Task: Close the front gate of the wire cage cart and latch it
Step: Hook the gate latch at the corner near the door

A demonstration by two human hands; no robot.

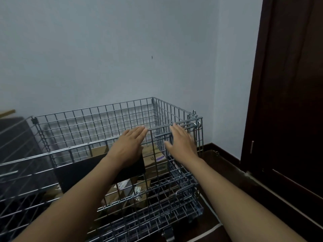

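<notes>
A silver wire cage cart [97, 119] stands against the pale wall. Its front gate [157, 172] is upright along the near side, its top rail running from lower left to upper right. My left hand [128, 145] lies flat with fingers extended over the gate's top rail near its middle. My right hand [181, 142] is spread open further right, against the gate's wires beside the sliding latch bar [183, 128] at the right corner. Neither hand is closed around anything.
Cardboard boxes [153, 158] and a dark box [97, 172] sit inside the cart. A dark wooden door [288, 102] and dark baseboard [225, 154] are on the right. More wire panel [21, 180] extends at the left. The cart has a caster [167, 233] below.
</notes>
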